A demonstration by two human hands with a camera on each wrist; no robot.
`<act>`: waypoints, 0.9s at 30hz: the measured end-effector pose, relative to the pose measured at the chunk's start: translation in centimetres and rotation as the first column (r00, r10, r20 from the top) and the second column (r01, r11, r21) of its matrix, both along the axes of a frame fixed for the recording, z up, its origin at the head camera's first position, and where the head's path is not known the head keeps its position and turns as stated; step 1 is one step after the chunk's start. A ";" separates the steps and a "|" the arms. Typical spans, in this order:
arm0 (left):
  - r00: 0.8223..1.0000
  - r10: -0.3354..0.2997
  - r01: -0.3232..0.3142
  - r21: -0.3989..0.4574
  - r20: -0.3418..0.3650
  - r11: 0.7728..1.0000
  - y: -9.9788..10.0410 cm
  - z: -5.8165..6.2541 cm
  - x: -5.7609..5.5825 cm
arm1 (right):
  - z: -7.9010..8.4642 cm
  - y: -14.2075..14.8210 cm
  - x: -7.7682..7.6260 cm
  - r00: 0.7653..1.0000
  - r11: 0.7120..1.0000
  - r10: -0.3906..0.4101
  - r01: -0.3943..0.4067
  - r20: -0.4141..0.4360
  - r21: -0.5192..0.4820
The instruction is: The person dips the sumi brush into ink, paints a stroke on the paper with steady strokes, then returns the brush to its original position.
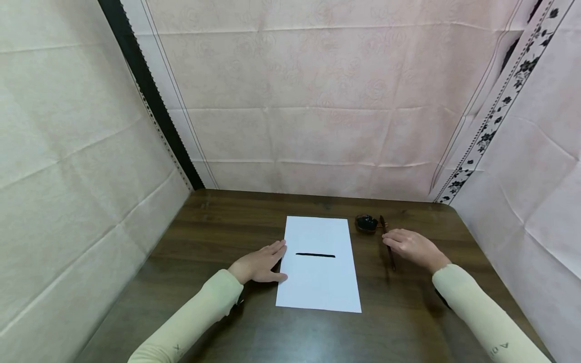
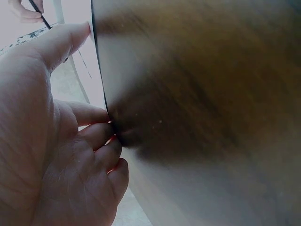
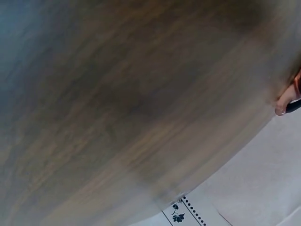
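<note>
A white sheet of paper (image 1: 317, 287) lies on the wooden table with one thick black horizontal stroke (image 1: 315, 255) across it. Flat at the paper's left edge rests my left hand (image 1: 259, 263), thumb and fingers spread apart, fingertips touching the sheet. To the right of the paper, my right hand (image 1: 415, 247) pinches a slim dark brown brush (image 1: 391, 258) by its shaft. The brush slants, its upper end beside a small dark ink dish (image 1: 366, 223) holding glossy black. In the right wrist view only a fingertip (image 3: 282, 104) shows at the right edge, by a dark object too cropped to tell.
The brown table (image 1: 218, 227) has rounded far corners. Creased pale cloth (image 1: 317, 101) hangs behind it, and more cloth stands close on the left and right sides. A black floral border (image 1: 499, 111) runs down the right cloth.
</note>
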State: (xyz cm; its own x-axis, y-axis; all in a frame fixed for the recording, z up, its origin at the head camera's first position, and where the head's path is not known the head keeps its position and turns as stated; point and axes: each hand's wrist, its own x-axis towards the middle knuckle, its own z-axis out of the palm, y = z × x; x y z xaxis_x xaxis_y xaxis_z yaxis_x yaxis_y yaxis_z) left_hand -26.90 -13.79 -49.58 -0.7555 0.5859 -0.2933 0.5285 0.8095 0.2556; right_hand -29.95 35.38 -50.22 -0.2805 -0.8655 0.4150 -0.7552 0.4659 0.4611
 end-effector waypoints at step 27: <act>0.998 -0.003 0.000 0.052 0.057 0.999 -0.2 -0.4 -0.3 | -1.1 0.1 0.9 0.990 0.972 -0.132 0.118 0.058 0.202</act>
State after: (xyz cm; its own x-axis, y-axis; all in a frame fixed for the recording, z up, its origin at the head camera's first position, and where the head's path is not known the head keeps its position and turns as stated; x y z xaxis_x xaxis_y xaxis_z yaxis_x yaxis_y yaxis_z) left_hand -27.24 -13.96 -50.03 -0.7377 0.6022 -0.3052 0.5127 0.7939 0.3269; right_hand -29.06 35.49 -51.27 -0.4139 -0.8846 0.2149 -0.7306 0.4636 0.5013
